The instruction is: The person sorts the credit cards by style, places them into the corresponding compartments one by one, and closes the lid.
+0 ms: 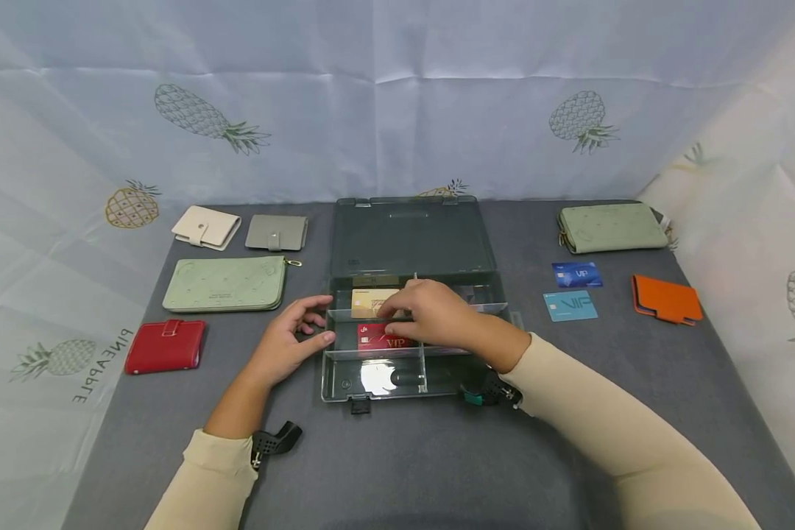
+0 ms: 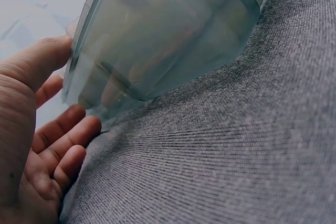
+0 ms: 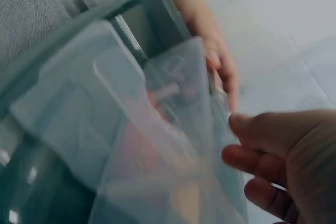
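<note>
A dark translucent divided box (image 1: 344,386) lies on the grey cloth with its lid (image 1: 411,239) folded back. A gold card (image 1: 366,303) and, nearer the front, a red VIP card (image 1: 372,338) lie in separate compartments. Over these cards reaches my right hand (image 1: 433,313), its fingers loosely bent; the right wrist view is blurred and shows no card between thumb and fingers (image 3: 262,161). My left hand (image 1: 288,338) rests at the box's left side. In the left wrist view its thumb (image 2: 47,53) touches the box wall (image 2: 157,40), the other fingers relaxed.
Left of the box lie a cream card holder (image 1: 205,227), a grey one (image 1: 277,232), a green zip wallet (image 1: 225,283) and a red wallet (image 1: 164,346). To the right are a blue card (image 1: 576,274), a teal card (image 1: 570,305), another green wallet (image 1: 612,227) and an orange holder (image 1: 665,298).
</note>
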A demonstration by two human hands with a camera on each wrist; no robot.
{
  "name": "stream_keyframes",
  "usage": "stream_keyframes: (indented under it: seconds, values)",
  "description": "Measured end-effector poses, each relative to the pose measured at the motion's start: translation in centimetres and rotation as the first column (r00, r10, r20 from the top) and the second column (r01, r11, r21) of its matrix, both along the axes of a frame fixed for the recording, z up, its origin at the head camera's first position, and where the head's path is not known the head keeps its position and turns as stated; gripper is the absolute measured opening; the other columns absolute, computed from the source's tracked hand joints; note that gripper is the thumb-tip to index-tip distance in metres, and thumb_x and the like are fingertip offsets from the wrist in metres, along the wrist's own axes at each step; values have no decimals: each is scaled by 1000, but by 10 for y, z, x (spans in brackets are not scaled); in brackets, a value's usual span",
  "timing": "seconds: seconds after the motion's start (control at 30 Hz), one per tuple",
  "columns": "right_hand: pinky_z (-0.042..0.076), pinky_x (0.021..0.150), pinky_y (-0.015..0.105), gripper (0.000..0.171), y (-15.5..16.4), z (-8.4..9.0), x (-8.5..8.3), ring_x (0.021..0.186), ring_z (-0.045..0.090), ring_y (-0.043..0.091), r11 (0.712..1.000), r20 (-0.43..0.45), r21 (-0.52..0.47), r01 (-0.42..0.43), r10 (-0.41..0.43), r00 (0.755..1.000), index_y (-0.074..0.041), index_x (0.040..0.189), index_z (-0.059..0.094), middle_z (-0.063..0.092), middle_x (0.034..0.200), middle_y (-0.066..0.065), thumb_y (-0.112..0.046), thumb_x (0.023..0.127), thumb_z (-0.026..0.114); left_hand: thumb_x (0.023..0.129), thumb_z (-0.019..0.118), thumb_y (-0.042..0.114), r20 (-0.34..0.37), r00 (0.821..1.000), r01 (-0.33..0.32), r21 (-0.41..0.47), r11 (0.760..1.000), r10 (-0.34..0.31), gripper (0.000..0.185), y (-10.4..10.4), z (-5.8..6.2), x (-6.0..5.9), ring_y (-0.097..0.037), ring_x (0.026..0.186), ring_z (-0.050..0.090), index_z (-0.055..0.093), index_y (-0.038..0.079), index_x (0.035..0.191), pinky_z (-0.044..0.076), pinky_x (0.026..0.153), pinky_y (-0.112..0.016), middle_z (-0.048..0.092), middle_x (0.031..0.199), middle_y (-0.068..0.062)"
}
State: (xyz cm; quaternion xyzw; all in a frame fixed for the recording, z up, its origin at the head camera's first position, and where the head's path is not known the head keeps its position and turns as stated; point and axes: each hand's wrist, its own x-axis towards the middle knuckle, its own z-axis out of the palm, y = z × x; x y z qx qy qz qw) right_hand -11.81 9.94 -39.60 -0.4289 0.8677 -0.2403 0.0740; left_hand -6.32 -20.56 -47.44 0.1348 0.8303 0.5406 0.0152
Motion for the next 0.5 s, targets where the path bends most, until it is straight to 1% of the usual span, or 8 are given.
stream_keyframes:
  seconds: [0.13, 0.17, 0.27, 0.4, 0.5]
  values:
    - [55, 84, 38, 23, 31, 1, -4, 98, 69, 20, 997, 70, -75, 36, -31, 997, -13, 118, 81, 79, 113, -3, -19, 96, 83, 93, 83, 10, 0, 1000, 3, 5, 1000, -3, 60, 0, 2, 1, -27, 107, 63, 61, 11, 148, 45, 86, -27, 65, 132, -13]
    - [54, 81, 38, 24, 41, 0, -5, 99, 69, 21, 994, 83, -98, 45, -37, 996, -12, 119, 81, 79, 114, -2, -19, 96, 84, 93, 83, 10, 2, 1000, 2, 3, 1000, -2, 60, 0, 2, 0, -27, 107, 63, 61, 11, 148, 45, 86, -27, 65, 132, -12]
    - [54, 77, 41, 27, 71, -6, -8, 98, 68, 21, 984, 117, -157, 79, -61, 991, -9, 120, 80, 78, 114, 0, -15, 94, 85, 93, 83, 10, 7, 1000, 1, -2, 1000, -1, 60, 0, 2, 1, -27, 106, 63, 61, 11, 149, 45, 87, -28, 65, 131, -12]
    - [54, 74, 40, 28, 114, -15, -10, 95, 67, 16, 969, 108, -214, 123, -102, 989, -7, 118, 79, 76, 111, 0, -12, 91, 87, 94, 83, 12, 15, 1000, -1, -13, 1000, 1, 60, 1, 3, 1, -26, 107, 62, 60, 12, 150, 46, 87, -29, 65, 130, -12]
    - [50, 72, 37, 27, 145, -23, -8, 92, 64, 16, 954, 97, -251, 165, -145, 985, -9, 116, 79, 75, 109, -2, -7, 90, 86, 94, 83, 12, 15, 1000, 1, -15, 1000, -1, 60, 1, 3, 1, -26, 107, 63, 60, 12, 150, 46, 88, -29, 64, 132, -12]
